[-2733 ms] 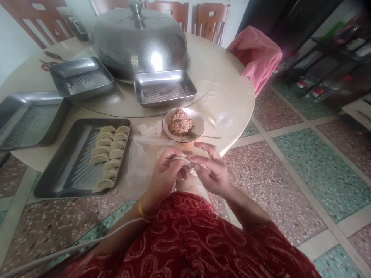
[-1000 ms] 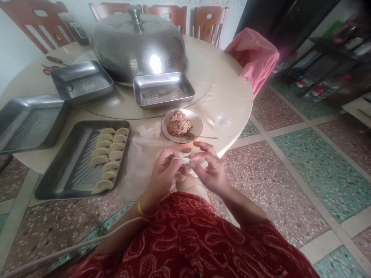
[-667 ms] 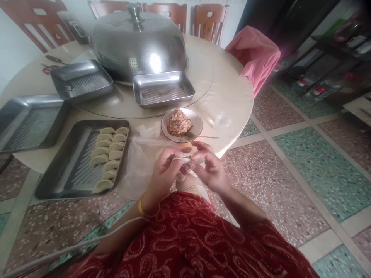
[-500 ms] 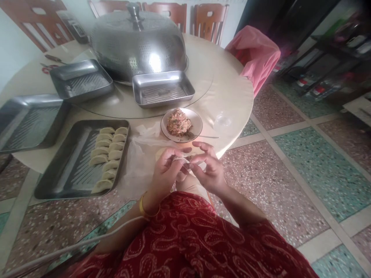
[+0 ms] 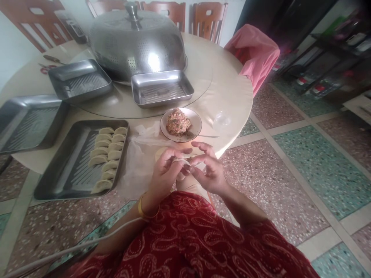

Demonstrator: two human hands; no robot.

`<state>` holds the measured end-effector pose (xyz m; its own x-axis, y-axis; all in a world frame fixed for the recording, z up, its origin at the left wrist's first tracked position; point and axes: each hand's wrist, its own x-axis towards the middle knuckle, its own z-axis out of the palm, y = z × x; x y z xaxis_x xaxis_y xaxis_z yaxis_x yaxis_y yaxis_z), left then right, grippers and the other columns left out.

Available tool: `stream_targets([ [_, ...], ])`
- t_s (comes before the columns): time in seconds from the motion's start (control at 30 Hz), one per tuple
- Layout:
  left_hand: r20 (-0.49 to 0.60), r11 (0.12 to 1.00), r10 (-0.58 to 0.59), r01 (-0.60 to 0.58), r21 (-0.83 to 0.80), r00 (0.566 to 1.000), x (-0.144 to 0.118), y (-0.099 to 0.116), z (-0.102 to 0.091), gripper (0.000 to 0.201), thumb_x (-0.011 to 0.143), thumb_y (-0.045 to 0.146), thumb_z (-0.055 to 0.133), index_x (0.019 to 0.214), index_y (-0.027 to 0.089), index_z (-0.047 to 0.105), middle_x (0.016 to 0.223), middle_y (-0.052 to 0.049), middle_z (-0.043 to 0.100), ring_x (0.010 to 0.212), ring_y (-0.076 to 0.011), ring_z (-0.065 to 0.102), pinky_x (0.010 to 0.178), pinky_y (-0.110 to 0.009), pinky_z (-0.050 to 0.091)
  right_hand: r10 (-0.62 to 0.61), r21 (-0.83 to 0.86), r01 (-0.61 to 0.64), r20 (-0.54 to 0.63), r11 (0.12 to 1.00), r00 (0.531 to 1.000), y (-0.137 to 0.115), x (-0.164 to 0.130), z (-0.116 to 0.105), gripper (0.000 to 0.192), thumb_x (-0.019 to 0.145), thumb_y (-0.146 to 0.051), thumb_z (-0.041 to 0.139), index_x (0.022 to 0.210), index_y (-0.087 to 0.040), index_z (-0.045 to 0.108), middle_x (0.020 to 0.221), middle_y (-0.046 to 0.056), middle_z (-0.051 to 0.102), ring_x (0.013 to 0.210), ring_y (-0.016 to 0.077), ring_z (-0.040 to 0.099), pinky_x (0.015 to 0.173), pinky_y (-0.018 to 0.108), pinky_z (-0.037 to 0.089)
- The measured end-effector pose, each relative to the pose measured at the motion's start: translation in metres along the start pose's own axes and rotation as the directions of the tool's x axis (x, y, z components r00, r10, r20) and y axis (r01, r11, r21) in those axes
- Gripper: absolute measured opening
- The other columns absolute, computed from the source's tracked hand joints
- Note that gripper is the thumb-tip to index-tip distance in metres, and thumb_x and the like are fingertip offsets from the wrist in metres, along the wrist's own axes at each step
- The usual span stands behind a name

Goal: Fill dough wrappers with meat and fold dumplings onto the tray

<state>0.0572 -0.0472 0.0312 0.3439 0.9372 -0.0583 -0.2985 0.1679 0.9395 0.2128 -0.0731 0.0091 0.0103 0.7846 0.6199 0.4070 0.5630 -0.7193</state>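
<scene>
Fingers (image 5: 205, 157) of both hands pinch a dough piece (image 5: 182, 160) on the near side of the plate (image 5: 197, 122).

We find the left hand (image 5: 164, 170) nearly closed around the dough's left part; the right hand (image 5: 213, 173) nips its right end between thumb and forefinger, other fingers spread. Whether filling lies inside, we cannot tell. In our judgement the edge could gape or tear, through uneven pinching or filling caught in the seam. Its long axis runs crosswise to the plate, right end pointing into the right fingertips. Left of the plate we note a dark tray (image 5: 68, 170) with folded dumplings (image 5: 98, 160) along its right side. On the plate sit filling (image 5: 177, 121) and a spoon (image 5: 205, 136); beyond it, a steel tray (image 5: 162, 101), then a metal dome (image 5: 116, 42).
</scene>
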Motion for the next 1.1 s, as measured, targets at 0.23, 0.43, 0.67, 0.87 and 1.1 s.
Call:
stream_targets([
  [0.23,-0.016,1.0,-0.015,0.015,0.013,1.0,0.0,0.001,0.002,0.01,0.084,0.024,0.064,0.087,0.021,0.055,0.114,-0.004,0.07,0.068,-0.0091,0.065,0.066,-0.025,0.056,0.006,-0.042,-0.005,0.019,0.999,1.0,0.001,0.0,0.0,0.02,0.082,-0.018,0.07,0.096,-0.03,0.064,0.134,0.002,0.057,0.128,0.0277,0.053,0.1,0.054,0.051],
  [0.43,-0.029,0.999,-0.028,0.029,0.019,0.999,-0.001,0.0,0.002,0.014,0.085,0.028,0.067,0.087,0.021,0.055,0.115,-0.005,0.07,0.066,-0.0093,0.064,0.064,-0.025,0.056,0.104,0.129,-0.105,0.015,0.986,0.994,-0.001,0.001,-0.004,0.019,0.086,-0.018,0.068,0.1,-0.03,0.064,0.121,0.002,0.064,0.126,0.0244,0.057,0.101,0.051,0.052],
  [0.67,0.008,0.999,0.007,-0.007,0.05,1.0,-0.001,0.003,0.001,0.009,0.086,0.025,0.063,0.087,0.021,0.056,0.114,-0.004,0.071,0.068,-0.0093,0.066,0.067,-0.026,0.056,0.04,0.062,-0.042,0.035,0.997,0.999,0.001,-0.002,0.0,0.029,0.085,-0.016,0.068,0.109,-0.032,0.066,0.137,0.003,0.058,0.131,0.0262,0.052,0.103,0.054,0.051],
  [0.87,-0.022,0.999,-0.036,0.036,0.016,0.999,-0.001,0.0,0.001,0.014,0.085,0.027,0.067,0.087,0.021,0.055,0.114,-0.004,0.071,0.068,-0.0104,0.066,0.063,-0.025,0.055,0.15,0.191,-0.166,0.096,0.967,0.984,0.001,-0.002,-0.005,0.022,0.088,-0.026,0.068,0.109,-0.034,0.068,0.137,0.002,0.061,0.131,0.0256,0.055,0.104,0.053,0.052],
  [1.1,-0.043,0.998,-0.056,0.056,-0.01,0.998,0.0,-0.005,-0.003,0.017,0.083,0.03,0.07,0.086,0.022,0.055,0.112,-0.003,0.07,0.068,-0.0101,0.066,0.057,-0.022,0.052,0.276,0.446,-0.282,0.08,0.849,0.958,0.005,0.002,-0.011,0.012,0.093,-0.037,0.063,0.102,-0.034,0.071,0.129,0.0,0.065,0.121,0.0205,0.064,0.098,0.044,0.058],
])
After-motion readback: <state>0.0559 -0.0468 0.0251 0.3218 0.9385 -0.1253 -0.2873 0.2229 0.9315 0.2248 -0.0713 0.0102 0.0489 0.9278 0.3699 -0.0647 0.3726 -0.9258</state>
